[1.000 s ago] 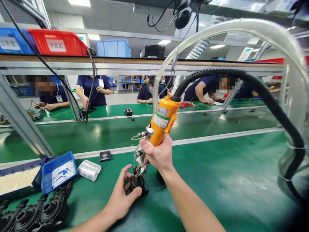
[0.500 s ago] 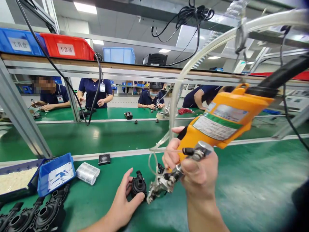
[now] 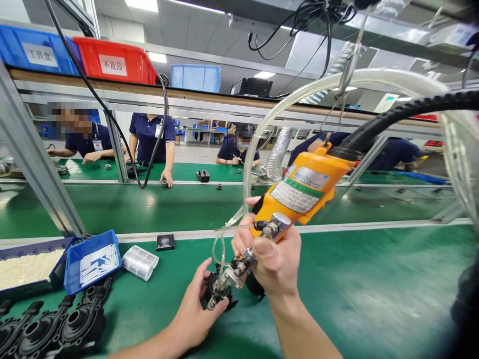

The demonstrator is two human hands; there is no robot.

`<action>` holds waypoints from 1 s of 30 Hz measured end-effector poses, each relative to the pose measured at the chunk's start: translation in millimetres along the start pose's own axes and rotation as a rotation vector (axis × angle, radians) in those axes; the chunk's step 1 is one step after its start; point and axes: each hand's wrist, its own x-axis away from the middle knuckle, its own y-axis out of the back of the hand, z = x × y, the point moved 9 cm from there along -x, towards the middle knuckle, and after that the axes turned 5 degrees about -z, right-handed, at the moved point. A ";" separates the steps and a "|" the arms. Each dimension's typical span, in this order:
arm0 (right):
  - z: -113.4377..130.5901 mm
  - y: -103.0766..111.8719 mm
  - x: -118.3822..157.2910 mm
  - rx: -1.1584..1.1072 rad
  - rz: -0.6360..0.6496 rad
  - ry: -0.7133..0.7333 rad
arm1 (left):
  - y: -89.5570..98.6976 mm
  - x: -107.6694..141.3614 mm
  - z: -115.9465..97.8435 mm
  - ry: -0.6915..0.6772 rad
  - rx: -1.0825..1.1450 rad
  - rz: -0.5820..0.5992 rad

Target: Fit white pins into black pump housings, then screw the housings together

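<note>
While the right hand (image 3: 277, 254) grasps 1 orange power tool (image 3: 299, 187), its metal tip (image 3: 224, 286) stands before 1 black housing (image 3: 212, 280), at near middle of the green table (image 3: 374, 279), and covers part of it. The left hand (image 3: 194, 304) is curled around this housing. Just right of it, the right hand half hides 1 more black part (image 3: 255, 287). At near left lie at least 3 similar housings (image 3: 84, 319); behind them are 2 trays (image 3: 72, 267), 1 clear roll (image 3: 140, 263) and 1 small black box (image 3: 165, 242). At far left, 3 bins (image 3: 114, 60) stand on the shelf (image 3: 224, 97).
</note>
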 end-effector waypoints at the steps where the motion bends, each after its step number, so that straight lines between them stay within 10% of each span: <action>1: -0.9 -0.8 0.3 -0.026 0.006 -0.010 | 0.1 0.5 0.2 -0.001 -0.002 -0.001; 18: -6.4 -30.5 16.1 0.018 0.043 -0.032 | -0.5 -2.8 -16.3 -0.053 0.070 0.010; 30: 1.5 3.9 -0.3 -0.155 -0.035 -0.083 | -4.0 0.4 6.5 -0.018 0.001 -0.002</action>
